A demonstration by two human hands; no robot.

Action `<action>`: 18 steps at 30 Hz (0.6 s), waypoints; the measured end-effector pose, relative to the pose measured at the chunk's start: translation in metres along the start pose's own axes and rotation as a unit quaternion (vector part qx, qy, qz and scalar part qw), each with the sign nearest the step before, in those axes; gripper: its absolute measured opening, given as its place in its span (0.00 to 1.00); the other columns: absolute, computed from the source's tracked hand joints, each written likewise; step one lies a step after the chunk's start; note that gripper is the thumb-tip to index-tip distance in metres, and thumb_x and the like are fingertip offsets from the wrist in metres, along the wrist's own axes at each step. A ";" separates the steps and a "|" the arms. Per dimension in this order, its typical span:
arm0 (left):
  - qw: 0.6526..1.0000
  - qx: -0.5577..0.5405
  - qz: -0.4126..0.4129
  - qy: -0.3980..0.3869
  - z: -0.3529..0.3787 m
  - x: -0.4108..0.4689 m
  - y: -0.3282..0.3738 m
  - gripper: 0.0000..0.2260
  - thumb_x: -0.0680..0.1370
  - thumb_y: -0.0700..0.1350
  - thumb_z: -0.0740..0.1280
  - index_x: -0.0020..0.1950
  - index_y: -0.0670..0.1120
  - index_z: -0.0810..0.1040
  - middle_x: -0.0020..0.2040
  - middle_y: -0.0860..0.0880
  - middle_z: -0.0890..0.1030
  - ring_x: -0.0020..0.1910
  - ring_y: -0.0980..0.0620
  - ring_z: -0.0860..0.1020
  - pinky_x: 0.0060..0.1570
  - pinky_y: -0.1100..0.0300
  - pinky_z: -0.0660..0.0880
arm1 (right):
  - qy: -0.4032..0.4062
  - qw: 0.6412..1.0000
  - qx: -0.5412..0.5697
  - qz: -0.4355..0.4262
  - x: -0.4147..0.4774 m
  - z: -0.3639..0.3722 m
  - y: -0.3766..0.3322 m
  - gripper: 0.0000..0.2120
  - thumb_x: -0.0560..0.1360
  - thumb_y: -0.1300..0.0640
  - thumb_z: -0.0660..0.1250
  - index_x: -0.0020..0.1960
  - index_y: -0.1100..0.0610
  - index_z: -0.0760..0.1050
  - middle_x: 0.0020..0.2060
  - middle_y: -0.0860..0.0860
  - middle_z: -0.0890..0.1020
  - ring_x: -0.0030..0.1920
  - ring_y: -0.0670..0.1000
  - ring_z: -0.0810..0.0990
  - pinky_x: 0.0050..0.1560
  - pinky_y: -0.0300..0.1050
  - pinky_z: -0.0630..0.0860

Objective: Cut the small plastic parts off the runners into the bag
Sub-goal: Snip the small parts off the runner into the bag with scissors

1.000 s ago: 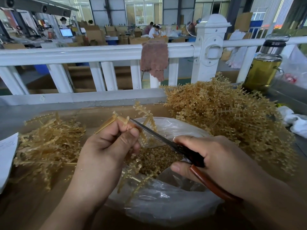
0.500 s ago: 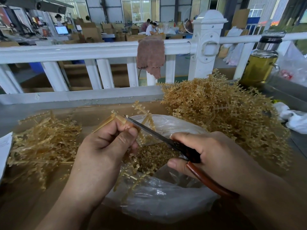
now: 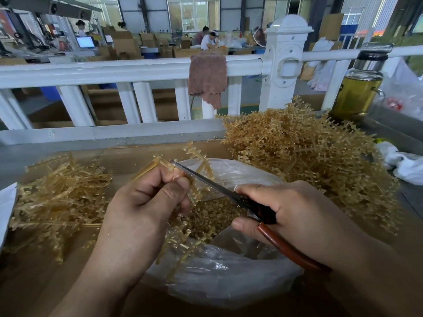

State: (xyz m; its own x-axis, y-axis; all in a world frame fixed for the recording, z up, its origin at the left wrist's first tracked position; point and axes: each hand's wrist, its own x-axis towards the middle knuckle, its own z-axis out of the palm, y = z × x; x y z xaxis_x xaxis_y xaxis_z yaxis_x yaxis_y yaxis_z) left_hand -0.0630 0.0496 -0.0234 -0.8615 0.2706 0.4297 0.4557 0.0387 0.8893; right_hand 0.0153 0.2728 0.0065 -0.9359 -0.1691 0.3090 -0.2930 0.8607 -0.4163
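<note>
Surface: a grey table (image 3: 45, 154) is covered in its near part by a brown cardboard sheet (image 3: 128, 156).
Middle: a clear plastic bag (image 3: 217, 271) is laid open on the cardboard, with small cut parts (image 3: 212, 213) gathered inside.
Left: a low pile of runners (image 3: 57, 197) is spread beside the bag.
Right: a taller heap of runners (image 3: 309, 161) is piled against the bag's far rim.
Far right: a glass bottle (image 3: 358, 88) is stood upright; crumpled white plastic (image 3: 405, 163) is laid nearby.
Left edge: a white sheet (image 3: 5, 207) is partly seen.

Soft daylight from rear windows; foreground dim, edges bent by wide-angle distortion.
</note>
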 end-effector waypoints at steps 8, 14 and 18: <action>1.000 0.000 -0.005 0.007 0.000 0.000 0.003 0.11 0.75 0.57 0.68 0.38 0.52 0.80 0.34 0.50 0.81 0.35 0.55 0.79 0.41 0.63 0.76 | 0.016 1.000 -0.004 -0.008 0.000 0.002 -0.001 0.28 0.72 0.31 0.58 0.56 0.51 0.79 0.31 0.43 0.79 0.33 0.42 0.79 0.33 0.41 0.74; 1.000 0.001 -0.014 0.013 0.000 0.000 0.004 0.10 0.77 0.52 0.67 0.38 0.51 0.80 0.33 0.50 0.81 0.35 0.55 0.79 0.43 0.55 0.71 | 0.015 1.000 -0.011 -0.011 0.001 0.002 -0.004 0.26 0.73 0.32 0.58 0.56 0.50 0.79 0.30 0.42 0.78 0.32 0.42 0.79 0.31 0.38 0.74; 1.000 0.009 -0.019 0.012 0.000 0.000 0.004 0.11 0.77 0.53 0.67 0.37 0.51 0.80 0.33 0.50 0.80 0.34 0.55 0.79 0.42 0.54 0.71 | 0.008 1.000 -0.015 -0.007 0.001 0.002 -0.004 0.24 0.73 0.33 0.59 0.55 0.49 0.80 0.28 0.41 0.77 0.31 0.41 0.78 0.29 0.37 0.72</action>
State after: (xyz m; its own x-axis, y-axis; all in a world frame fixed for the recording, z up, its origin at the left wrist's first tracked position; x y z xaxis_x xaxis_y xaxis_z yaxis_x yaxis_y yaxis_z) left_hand -0.0611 0.0498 -0.0194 -0.8837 0.2450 0.3988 0.4255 0.0657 0.9026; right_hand 0.0153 0.2682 0.0066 -0.9282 -0.1740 0.3290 -0.3005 0.8719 -0.3866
